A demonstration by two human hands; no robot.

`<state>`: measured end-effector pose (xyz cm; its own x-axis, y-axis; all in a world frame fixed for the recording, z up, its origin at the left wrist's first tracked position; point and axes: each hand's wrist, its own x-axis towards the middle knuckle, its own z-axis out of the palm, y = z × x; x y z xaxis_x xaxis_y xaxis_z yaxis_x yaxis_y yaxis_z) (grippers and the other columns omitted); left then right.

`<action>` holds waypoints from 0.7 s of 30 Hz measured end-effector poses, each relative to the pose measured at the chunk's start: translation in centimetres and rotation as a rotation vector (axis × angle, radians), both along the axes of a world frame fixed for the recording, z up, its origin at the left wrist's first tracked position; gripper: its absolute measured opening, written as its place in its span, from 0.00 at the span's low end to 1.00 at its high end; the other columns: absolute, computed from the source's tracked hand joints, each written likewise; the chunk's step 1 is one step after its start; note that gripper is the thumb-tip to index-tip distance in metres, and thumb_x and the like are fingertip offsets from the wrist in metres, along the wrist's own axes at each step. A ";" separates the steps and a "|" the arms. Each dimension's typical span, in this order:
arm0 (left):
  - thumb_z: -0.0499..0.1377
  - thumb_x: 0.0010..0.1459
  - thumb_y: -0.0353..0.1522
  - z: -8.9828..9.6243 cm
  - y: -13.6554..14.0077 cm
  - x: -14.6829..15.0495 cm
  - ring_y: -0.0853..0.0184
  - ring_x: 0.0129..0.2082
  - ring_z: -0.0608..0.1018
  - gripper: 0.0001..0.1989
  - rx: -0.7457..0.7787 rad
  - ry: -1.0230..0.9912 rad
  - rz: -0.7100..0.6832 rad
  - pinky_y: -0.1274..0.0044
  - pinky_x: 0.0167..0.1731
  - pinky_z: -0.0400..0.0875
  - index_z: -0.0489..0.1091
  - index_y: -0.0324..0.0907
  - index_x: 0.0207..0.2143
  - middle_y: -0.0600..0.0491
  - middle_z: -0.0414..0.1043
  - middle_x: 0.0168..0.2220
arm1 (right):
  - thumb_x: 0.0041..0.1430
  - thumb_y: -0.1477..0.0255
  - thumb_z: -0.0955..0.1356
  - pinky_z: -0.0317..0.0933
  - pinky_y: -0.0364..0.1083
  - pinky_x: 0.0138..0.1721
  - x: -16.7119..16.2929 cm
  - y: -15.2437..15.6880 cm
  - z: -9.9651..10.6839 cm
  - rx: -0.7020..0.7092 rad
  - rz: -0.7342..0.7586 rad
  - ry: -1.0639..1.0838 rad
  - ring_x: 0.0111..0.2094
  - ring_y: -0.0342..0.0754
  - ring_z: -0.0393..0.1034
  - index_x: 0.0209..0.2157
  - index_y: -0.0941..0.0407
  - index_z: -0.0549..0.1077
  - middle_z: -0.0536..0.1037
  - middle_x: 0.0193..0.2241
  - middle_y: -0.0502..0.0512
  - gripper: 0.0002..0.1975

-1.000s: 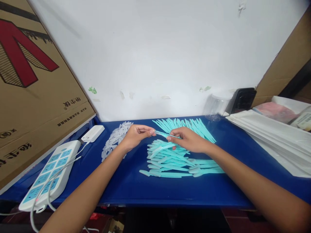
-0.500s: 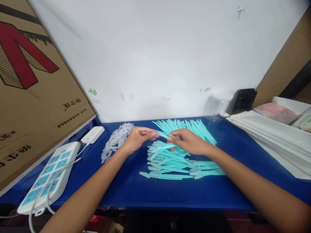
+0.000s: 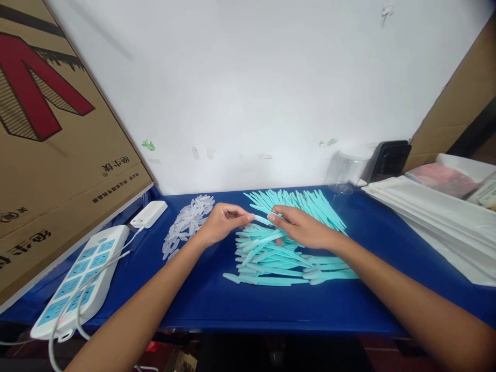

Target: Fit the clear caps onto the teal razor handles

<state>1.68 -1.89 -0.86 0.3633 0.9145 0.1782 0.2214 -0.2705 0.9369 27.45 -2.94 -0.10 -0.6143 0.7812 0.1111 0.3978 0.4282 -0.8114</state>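
Observation:
Between my two hands is a teal eyebrow razor (image 3: 262,220), its pale end toward the left. My left hand (image 3: 225,223) pinches that end between thumb and fingertips, which partly cover it. My right hand (image 3: 300,225) grips the handle, thumb on top, over the near pile of teal razors (image 3: 267,253). Behind the right hand lies a second batch of razors (image 3: 320,206), fanned out side by side. Small translucent blade caps (image 3: 188,222) form a heap to the left of my left hand.
A white power strip (image 3: 81,281) with cables and a white adapter (image 3: 149,214) lie at the left of the blue table (image 3: 279,312). A cardboard box (image 3: 70,155) stands behind them. On the right are a clear jar (image 3: 346,170), a black object (image 3: 390,160) and stacked white sheets (image 3: 426,222).
The held razor's left end sits slightly lower, with its teal part showing more plainly between the hands. Both hands have barely shifted, and the piles look the same.

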 end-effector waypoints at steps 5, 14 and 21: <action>0.69 0.55 0.45 -0.2 -0.2 0.3 0.64 0.29 0.79 0.17 0.002 0.004 -0.032 0.75 0.32 0.73 0.81 0.38 0.31 0.48 0.80 0.28 | 0.71 0.50 0.59 0.56 0.45 0.27 -0.3 -0.2 -0.1 0.006 -0.008 -0.018 0.28 0.49 0.78 0.35 0.53 0.61 0.69 0.27 0.47 0.21; 0.69 0.55 0.45 -0.5 -0.6 1.1 0.66 0.28 0.78 0.18 -0.012 -0.009 -0.041 0.76 0.31 0.72 0.79 0.38 0.30 0.49 0.79 0.28 | 0.72 0.53 0.61 0.53 0.45 0.27 -0.4 -0.3 0.1 0.033 -0.010 0.019 0.27 0.47 0.77 0.34 0.53 0.60 0.66 0.29 0.46 0.19; 0.62 0.61 0.47 1.5 1.4 -3.6 0.64 0.29 0.76 0.19 0.353 0.464 0.194 0.75 0.30 0.67 0.81 0.41 0.37 0.49 0.79 0.30 | 0.71 0.51 0.59 0.55 0.45 0.29 0.0 0.4 -0.3 0.074 -0.100 0.025 0.28 0.48 0.77 0.33 0.53 0.60 0.68 0.27 0.46 0.20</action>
